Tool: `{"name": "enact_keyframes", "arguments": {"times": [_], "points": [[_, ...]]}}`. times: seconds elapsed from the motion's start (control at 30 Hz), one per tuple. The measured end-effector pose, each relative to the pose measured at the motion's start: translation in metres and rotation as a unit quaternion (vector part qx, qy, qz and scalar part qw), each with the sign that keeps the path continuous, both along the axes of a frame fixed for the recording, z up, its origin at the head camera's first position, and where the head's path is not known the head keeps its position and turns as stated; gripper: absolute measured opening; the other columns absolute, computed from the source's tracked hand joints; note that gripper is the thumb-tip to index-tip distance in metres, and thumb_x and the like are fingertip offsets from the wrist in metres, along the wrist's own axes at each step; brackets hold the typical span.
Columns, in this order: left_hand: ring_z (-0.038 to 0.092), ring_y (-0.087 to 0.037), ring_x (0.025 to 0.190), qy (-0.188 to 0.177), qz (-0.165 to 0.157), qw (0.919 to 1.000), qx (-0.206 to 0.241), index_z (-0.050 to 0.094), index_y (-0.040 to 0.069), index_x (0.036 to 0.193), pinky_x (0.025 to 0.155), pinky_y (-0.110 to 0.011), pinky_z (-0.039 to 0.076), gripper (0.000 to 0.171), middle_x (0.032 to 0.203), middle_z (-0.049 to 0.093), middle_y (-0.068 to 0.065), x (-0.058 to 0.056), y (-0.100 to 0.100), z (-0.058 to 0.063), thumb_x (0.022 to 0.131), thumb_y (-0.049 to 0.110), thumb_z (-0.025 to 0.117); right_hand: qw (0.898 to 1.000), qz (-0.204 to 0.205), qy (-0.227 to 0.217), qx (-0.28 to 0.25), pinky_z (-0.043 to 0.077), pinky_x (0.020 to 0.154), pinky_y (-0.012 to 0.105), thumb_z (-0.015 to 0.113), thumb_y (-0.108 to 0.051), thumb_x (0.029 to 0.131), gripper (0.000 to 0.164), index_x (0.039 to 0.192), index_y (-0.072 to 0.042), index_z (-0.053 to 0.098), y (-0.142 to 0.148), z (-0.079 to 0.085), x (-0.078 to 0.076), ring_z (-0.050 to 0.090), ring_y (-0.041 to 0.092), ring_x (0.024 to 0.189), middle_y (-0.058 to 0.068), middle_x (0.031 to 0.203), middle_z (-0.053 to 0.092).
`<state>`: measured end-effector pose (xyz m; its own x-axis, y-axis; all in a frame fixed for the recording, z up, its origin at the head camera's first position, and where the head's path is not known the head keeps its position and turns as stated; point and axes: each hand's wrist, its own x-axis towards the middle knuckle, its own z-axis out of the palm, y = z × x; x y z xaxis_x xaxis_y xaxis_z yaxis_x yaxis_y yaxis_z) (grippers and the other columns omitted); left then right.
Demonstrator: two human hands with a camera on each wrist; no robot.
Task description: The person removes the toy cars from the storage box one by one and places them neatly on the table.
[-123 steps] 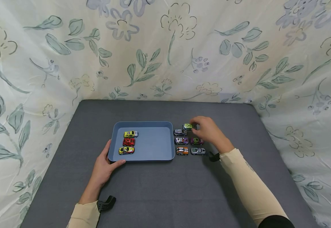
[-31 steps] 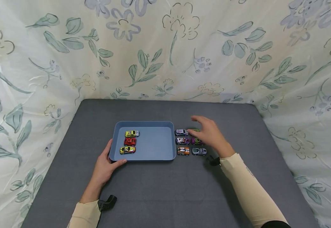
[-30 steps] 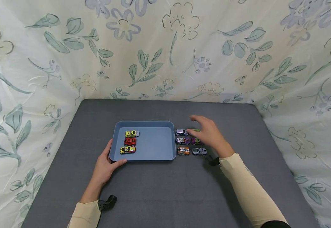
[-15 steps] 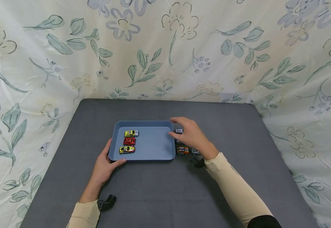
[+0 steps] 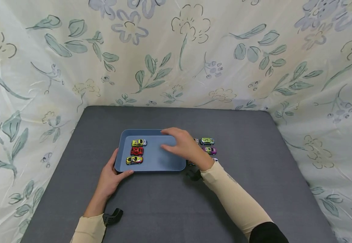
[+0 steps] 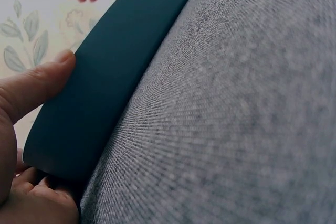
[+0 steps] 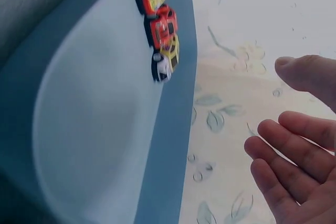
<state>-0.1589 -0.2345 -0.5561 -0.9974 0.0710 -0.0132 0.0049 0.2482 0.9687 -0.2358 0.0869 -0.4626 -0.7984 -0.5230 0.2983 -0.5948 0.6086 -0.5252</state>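
Observation:
My left hand (image 5: 109, 179) grips the near left corner of a blue tray (image 5: 160, 164), thumb against the wall and fingers partly hidden at its edge. Toward the tray's left end stand three toy cars in a column: a yellow and silver car (image 5: 139, 142), a red car (image 5: 137, 151) and a yellow and black car (image 5: 134, 160). Over the tray's right half hovers my right hand (image 5: 183, 145), thumb and fingers spread apart. The right wrist view shows the same hand (image 7: 299, 150) with nothing in it, the tray's cars beyond.
Right of the tray, several more toy cars stand on the grey cloth, among them a green car (image 5: 207, 141) and a purple car (image 5: 209, 151); my right hand and wrist partly hide others. A floral curtain (image 5: 191, 81) hangs behind the table.
The green car, at my right fingers at first, now sits slightly right and nearer, in line with its neighbours. My right hand has left it and moved leftward over the tray.

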Motion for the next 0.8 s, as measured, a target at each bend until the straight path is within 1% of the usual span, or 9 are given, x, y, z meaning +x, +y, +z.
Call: {"name": "enact_keyframes", "arguments": {"times": [0.13,0.3,0.5,0.67,0.8], "points": [[0.029,-0.033,0.160,-0.003,0.002,1.0000,0.001,0.009,0.010,0.175,0.104,-0.006,0.036,0.116,0.178,0.021,-0.019,0.001,0.000,0.000,0.092,0.009,0.090,1.000,0.020,-0.007,-0.001,0.052,0.108,0.042,0.086,-0.025,0.097,0.050,0.141,-0.007,0.071,-0.014,-0.001,0.001,0.065,0.021,0.128,0.007,0.139,0.071],[0.030,-0.033,0.160,-0.003,0.002,1.0000,-0.006,0.009,0.010,0.176,0.104,-0.006,0.035,0.116,0.178,0.021,-0.019,0.001,0.001,0.001,0.093,0.011,0.090,0.999,0.033,-0.011,0.009,0.052,0.107,0.040,0.085,-0.026,0.099,0.048,0.141,-0.007,0.071,-0.027,-0.005,0.003,0.066,0.020,0.127,0.005,0.137,0.072],[0.030,-0.034,0.160,-0.002,0.003,0.9998,-0.018,0.008,0.009,0.175,0.109,-0.011,0.035,0.115,0.178,0.021,-0.019,0.000,0.001,0.002,0.094,0.013,0.089,0.998,0.049,-0.012,0.028,0.052,0.107,0.039,0.083,-0.028,0.100,0.049,0.143,-0.008,0.069,-0.041,-0.009,0.004,0.066,0.019,0.127,0.005,0.137,0.072],[0.030,-0.035,0.159,0.000,-0.001,1.0000,-0.004,0.009,0.007,0.175,0.104,-0.007,0.036,0.114,0.178,0.020,-0.020,0.000,0.002,0.002,0.094,0.009,0.088,0.997,0.065,-0.006,0.037,0.053,0.105,0.039,0.083,-0.025,0.100,0.049,0.142,-0.005,0.069,-0.049,-0.015,0.006,0.067,0.020,0.125,0.006,0.136,0.072],[0.031,-0.036,0.159,0.001,0.000,1.0000,-0.008,0.009,0.007,0.175,0.102,-0.005,0.036,0.114,0.177,0.020,-0.021,-0.001,0.001,0.002,0.094,0.009,0.088,0.997,0.074,-0.015,0.036,0.052,0.106,0.038,0.083,-0.022,0.100,0.048,0.142,-0.003,0.069,-0.055,-0.019,0.008,0.067,0.021,0.124,0.007,0.135,0.072]]}}
